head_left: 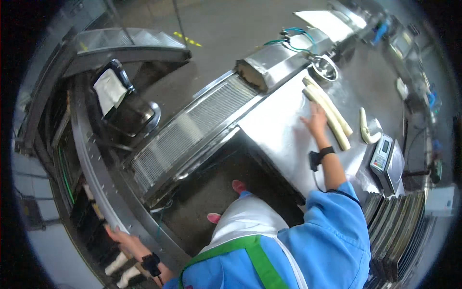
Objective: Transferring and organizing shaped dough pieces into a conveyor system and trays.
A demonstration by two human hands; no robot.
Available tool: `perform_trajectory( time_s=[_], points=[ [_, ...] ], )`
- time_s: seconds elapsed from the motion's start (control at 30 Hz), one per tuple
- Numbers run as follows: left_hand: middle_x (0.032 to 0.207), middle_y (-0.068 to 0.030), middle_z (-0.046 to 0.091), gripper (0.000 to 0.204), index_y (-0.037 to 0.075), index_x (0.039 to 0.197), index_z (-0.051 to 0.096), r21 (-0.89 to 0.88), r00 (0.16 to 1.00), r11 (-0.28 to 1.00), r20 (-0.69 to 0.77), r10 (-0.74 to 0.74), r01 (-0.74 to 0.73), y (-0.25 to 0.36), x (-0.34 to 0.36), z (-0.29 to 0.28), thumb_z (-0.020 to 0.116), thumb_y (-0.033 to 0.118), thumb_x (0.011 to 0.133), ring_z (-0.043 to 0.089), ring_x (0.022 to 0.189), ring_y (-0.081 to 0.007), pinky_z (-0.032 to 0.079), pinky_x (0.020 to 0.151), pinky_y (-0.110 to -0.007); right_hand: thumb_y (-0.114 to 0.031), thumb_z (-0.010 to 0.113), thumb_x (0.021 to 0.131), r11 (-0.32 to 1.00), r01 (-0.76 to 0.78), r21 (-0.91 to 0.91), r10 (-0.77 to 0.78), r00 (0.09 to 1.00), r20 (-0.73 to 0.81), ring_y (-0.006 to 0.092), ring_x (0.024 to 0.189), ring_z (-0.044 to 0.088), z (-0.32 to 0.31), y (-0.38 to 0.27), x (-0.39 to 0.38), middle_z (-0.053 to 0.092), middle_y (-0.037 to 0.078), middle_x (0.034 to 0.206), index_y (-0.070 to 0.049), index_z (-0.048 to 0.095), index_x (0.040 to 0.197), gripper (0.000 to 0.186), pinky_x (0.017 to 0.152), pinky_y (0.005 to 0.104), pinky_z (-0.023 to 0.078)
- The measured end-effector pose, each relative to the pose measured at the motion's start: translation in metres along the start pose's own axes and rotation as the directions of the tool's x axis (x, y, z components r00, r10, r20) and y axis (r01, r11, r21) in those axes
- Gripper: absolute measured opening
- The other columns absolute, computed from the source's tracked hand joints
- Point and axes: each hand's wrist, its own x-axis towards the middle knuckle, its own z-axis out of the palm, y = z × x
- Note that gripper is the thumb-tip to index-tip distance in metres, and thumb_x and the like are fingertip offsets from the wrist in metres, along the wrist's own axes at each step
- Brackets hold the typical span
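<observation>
Reaching forward across the steel table (pixel 279 130), the right hand (pixel 316 119) lies flat with its fingers spread and together with nothing clamped in them, the fingertips touching the near side of two long pale dough rolls (pixel 329 113). These rolls lie side by side, touching each other, running from near a small steel bowl (pixel 326 67) down toward a digital scale (pixel 382 156). A shorter, curved dough piece (pixel 365 127) lies apart from them to the right, just above the scale. A dark wristband (pixel 321 155) with a small cable sits on the right wrist, and the blue sleeve (pixel 332 231) covers the arm above it.

The left hand (pixel 120 236) is far from the right one, low at the left edge of the view, its fingers wrapped over the rim of a curved steel rail (pixel 96 168); it too wears a dark wristband. Between the two arms runs a curved wire-mesh conveyor belt (pixel 192 130), leading up to a steel hood (pixel 269 65). A stack of dark trays (pixel 399 226) stands at the right, below the scale. The person wears a white apron (pixel 245 221) with a green strap (pixel 262 262).
</observation>
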Motion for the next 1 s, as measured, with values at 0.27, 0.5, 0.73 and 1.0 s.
perform_trajectory(
  time_s=[0.27,0.5,0.73,1.0],
  points=[
    [0.124,-0.0080,0.038,0.038,0.003,0.115,0.045,-0.107,0.758,0.992,0.641,0.118,-0.064,0.033,-0.123,0.147,0.043,0.001,0.076,0.030,0.119,-0.0207,0.021,0.099,-0.032,-0.043,0.065,0.063,0.978,-0.190,-0.090,0.208,0.936,0.284,0.0331,0.099,0.047,-0.016,0.190,-0.023,0.050,0.016,0.108,-0.010,0.048,0.111,0.061,0.080,0.0386,0.041],
    [0.114,-0.0079,0.044,0.032,0.006,0.101,0.054,-0.092,0.682,0.994,0.723,0.110,-0.064,0.036,-0.161,0.152,0.048,0.002,0.070,0.039,0.111,-0.0219,0.025,0.096,-0.030,-0.044,0.069,0.058,0.999,0.021,-0.024,-0.010,0.928,0.372,0.0402,0.113,0.033,-0.028,0.160,-0.087,0.030,0.026,0.125,-0.008,0.036,0.125,0.083,0.091,0.0447,0.033],
    [0.112,-0.0056,0.047,0.028,0.004,0.106,0.050,-0.146,0.657,0.957,0.751,-0.058,0.251,0.035,-0.149,0.115,0.045,0.000,0.078,0.042,0.110,-0.0176,0.031,0.093,-0.029,-0.032,0.067,0.062,0.989,-0.132,-0.061,0.144,0.846,0.514,0.0355,0.109,0.040,0.005,0.148,-0.031,0.034,0.026,0.123,-0.003,0.034,0.125,0.077,0.085,0.0418,0.038],
    [0.106,-0.0040,0.052,0.023,0.005,0.102,0.052,-0.299,0.784,0.928,0.621,0.011,0.224,-0.002,-0.067,0.016,0.046,0.004,0.079,0.046,0.103,-0.0153,0.034,0.089,-0.027,-0.031,0.045,0.083,0.484,-0.438,0.757,-0.168,0.803,0.572,0.0222,0.101,0.042,-0.105,-0.093,-0.019,0.043,0.014,0.113,0.003,0.033,0.124,0.055,0.088,0.0331,0.032]
  ],
)
